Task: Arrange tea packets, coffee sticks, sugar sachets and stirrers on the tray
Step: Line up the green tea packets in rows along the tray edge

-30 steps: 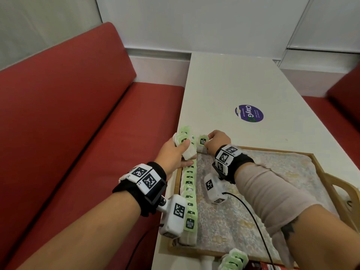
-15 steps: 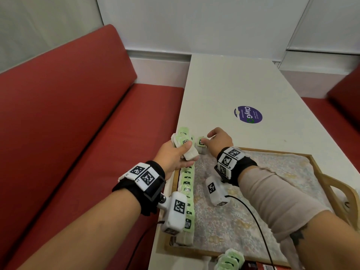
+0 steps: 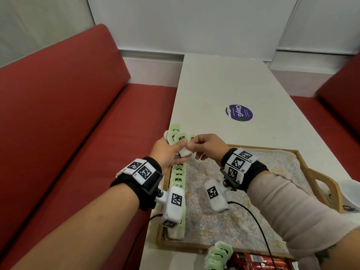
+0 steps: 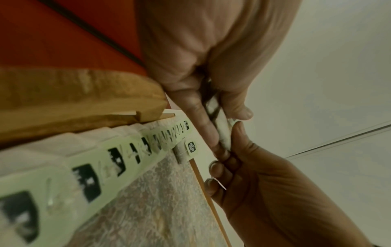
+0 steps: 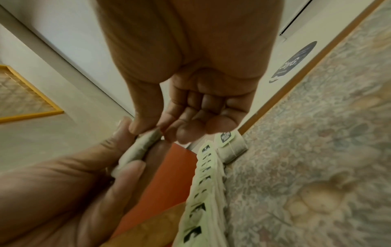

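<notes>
Green-tagged tea packets (image 3: 176, 137) are held as a small fanned stack in the left hand (image 3: 168, 152), whose fingers are curled round the bundle above the far left corner of the wooden tray (image 3: 300, 155). One packet at the near end of that stack is pinched between the thumb and forefinger of the right hand (image 3: 206, 146), so that both hands meet on the same bundle; the remaining right fingers are curled into the palm. In the right wrist view the white edge of the stack (image 5: 139, 148) is seen lying between the left thumb and fingers, with the right fingertips (image 5: 135, 128) closed on its upper end. Below the hands, a row of tea packets (image 3: 178, 177) is laid overlapping along the left inner edge of the tray, on a patterned cloth liner (image 3: 243, 217). A single packet (image 4: 187, 149) lies at the far end of that row, just beside it. More green-tagged packets (image 3: 218, 254) are gathered at the near edge of the tray, next to a red package (image 3: 257, 260). The tray rests on a white table (image 3: 224, 84).
</notes>
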Demonstrator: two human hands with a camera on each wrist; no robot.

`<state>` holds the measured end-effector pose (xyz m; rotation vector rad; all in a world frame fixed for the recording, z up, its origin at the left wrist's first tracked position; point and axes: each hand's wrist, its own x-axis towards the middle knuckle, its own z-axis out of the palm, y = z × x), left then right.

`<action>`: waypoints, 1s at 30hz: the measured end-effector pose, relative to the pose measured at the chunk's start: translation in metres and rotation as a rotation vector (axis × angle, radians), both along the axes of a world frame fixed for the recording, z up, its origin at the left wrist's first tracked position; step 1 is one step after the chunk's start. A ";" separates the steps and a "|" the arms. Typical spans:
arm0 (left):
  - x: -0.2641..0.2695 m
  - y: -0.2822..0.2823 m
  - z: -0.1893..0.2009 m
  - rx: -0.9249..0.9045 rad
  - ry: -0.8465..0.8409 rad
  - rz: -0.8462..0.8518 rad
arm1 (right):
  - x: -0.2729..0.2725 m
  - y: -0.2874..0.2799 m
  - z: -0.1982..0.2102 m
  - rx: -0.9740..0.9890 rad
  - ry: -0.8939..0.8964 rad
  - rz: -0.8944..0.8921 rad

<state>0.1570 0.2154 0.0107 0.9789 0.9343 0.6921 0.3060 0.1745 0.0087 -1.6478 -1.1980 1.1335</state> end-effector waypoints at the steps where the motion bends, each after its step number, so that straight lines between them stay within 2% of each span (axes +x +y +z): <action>1: 0.000 0.000 0.000 0.004 0.002 -0.002 | 0.000 0.000 -0.001 0.000 0.002 0.001; 4: 0.001 0.000 0.000 0.000 -0.011 0.013 | -0.001 0.003 -0.004 0.029 0.004 -0.039; 9: 0.004 0.001 0.003 -0.018 -0.074 0.067 | 0.002 0.007 -0.012 0.089 0.112 -0.262; 13: 0.007 0.003 0.000 -0.016 -0.067 0.103 | 0.010 0.009 -0.024 -0.019 0.050 -0.398; 19: 0.009 0.002 -0.005 -0.001 -0.046 0.111 | 0.010 0.014 -0.038 -0.221 -0.006 -0.407; 24: 0.008 0.002 -0.006 0.007 -0.041 0.103 | 0.011 0.022 -0.044 -0.262 -0.172 -0.344; 30: 0.008 0.002 -0.008 0.002 -0.049 0.103 | 0.010 0.031 -0.044 -0.325 -0.275 -0.318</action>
